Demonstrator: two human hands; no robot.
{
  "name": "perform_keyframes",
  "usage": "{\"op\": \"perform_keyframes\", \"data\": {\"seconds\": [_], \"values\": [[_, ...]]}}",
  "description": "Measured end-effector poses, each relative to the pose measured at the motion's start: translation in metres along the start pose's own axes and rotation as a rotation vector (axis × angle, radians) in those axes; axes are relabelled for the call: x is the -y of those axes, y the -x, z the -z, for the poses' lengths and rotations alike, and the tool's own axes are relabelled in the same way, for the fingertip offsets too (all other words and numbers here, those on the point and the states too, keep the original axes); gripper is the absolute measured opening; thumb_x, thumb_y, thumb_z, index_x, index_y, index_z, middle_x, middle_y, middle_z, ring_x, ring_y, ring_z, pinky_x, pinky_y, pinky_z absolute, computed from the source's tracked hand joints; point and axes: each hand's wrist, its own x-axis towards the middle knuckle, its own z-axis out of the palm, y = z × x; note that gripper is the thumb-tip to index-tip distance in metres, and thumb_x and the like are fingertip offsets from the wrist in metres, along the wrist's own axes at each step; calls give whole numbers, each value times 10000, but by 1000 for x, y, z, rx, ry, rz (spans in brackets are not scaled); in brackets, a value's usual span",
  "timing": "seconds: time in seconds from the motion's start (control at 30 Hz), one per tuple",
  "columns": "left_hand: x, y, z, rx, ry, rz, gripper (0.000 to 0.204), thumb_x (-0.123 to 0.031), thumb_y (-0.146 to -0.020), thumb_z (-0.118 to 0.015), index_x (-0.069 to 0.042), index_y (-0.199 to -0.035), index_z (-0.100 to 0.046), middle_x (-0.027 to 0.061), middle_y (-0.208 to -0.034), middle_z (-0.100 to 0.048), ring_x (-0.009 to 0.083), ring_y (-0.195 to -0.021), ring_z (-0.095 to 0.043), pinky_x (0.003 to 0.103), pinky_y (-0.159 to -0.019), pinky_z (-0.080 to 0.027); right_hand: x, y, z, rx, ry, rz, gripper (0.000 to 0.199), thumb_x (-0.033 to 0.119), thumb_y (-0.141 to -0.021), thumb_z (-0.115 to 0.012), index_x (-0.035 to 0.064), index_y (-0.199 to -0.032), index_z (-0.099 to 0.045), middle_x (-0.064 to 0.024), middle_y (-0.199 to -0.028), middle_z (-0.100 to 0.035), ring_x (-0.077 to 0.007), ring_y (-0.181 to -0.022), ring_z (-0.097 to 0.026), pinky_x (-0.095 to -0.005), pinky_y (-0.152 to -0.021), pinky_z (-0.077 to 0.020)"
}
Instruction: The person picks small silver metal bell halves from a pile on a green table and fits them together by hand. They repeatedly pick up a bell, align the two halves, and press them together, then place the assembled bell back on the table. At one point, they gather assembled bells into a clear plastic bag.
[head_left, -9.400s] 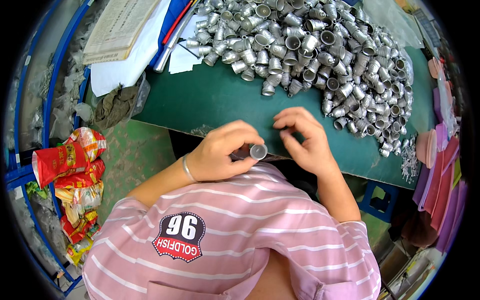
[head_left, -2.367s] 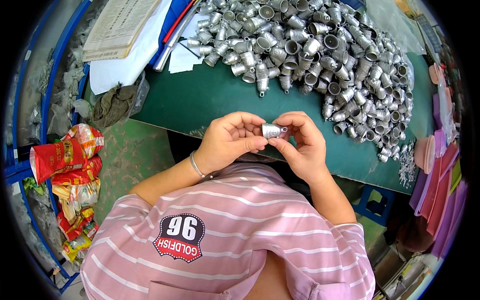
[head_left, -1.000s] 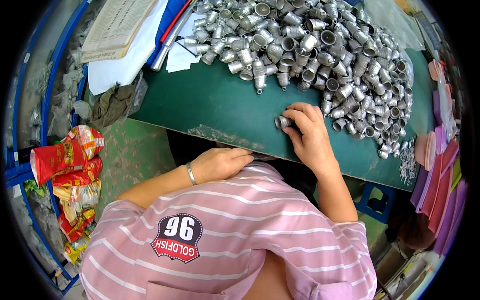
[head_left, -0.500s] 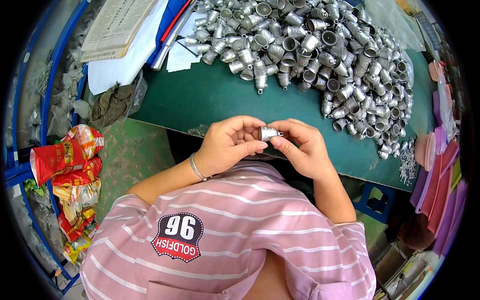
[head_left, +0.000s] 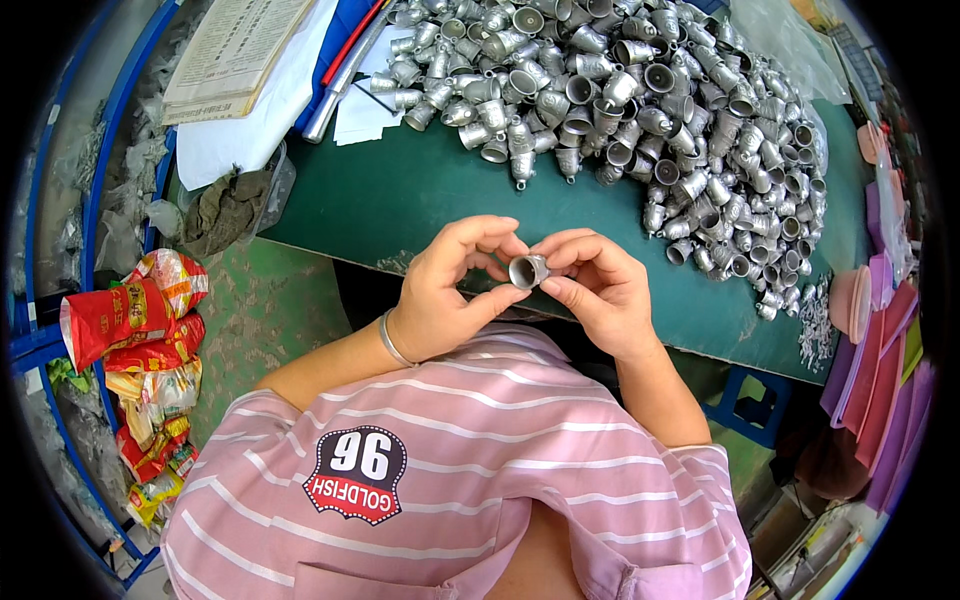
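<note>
A small silver-grey metal bell [head_left: 527, 271] is up off the table edge between my hands, its open mouth turned toward me and to the left. My right hand [head_left: 598, 290] pinches its closed end between thumb and fingers. Around the mouth end curl the fingers of my left hand [head_left: 455, 285], with the thumb at the lower rim; the grip looks loose. Beyond my hands, a large heap of similar bells [head_left: 640, 120] covers the far middle and right of the green table [head_left: 400, 200]. Many of them have a small loop on top.
Small silver pieces [head_left: 816, 325] lie at the table's right end, near a pink container [head_left: 850, 300]. Papers [head_left: 235, 60], a metal tube [head_left: 340, 80] and a dark cloth [head_left: 225, 212] are at left. Red snack packets [head_left: 120, 320] rest on blue shelving. A blue stool [head_left: 750, 405] stands under the table.
The bell has turned from lying sideways to showing its open mouth toward me. My left fingers have lifted and spread a little; the right hand keeps its pinch.
</note>
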Motion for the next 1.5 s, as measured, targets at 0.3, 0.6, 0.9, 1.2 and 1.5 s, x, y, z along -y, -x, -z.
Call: {"op": "perform_keyframes", "data": {"seconds": [0.3, 0.6, 0.9, 1.2, 1.5], "values": [[-16, -6, 14, 184, -404, -248, 466, 34, -714, -746, -14, -1131, -544, 95, -926, -639, 153, -736, -591, 241, -632, -483, -1, 0, 1, 32, 205, -21, 134, -92, -805, -620, -11, -912, -608, -115, -1016, -618, -169, -901, -610, -290, -776, -511], [11, 35, 45, 634, -685, -107, 302, -51, -751, -664, -35, -1050, -625, 107, -987, -652, 269, -794, -658, 335, -679, -556, 17, -44, 7, -66, 1120, 237, 153, 12, -789, -641, 13, -934, -594, -127, -853, -597, -319, -752, -608, -380, -637, -499], [-2, 17, 34, 539, -543, 59, 215, -90, -780, -693, -20, -981, -661, 126, -885, -667, 257, -743, -655, 311, -652, -541, -1, -77, -6, -117, 1454, 222, 240, 131, -758, -680, 18, -888, -515, -148, -822, -615, -339, -774, -620, -423, -643, -515], [3, -2, 19, 63, 139, 469, 426, 52, -849, -615, 39, -1251, -476, 84, -935, -597, 128, -778, -638, 224, -657, -543, 9, -28, 8, 2, 175, -332, 236, -37, -828, -636, -23, -1057, -579, -5, -943, -587, -64, -793, -535, -194, -679, -464], [-5, -13, 11, 47, 294, 618, 317, 5, -843, -661, 58, -1139, -562, 52, -870, -628, 101, -755, -638, 224, -662, -546, 10, -14, -4, -37, 505, 41, 339, -88, -794, -590, -11, -1120, -538, -51, -1011, -581, -107, -865, -544, -242, -705, -472]]}}
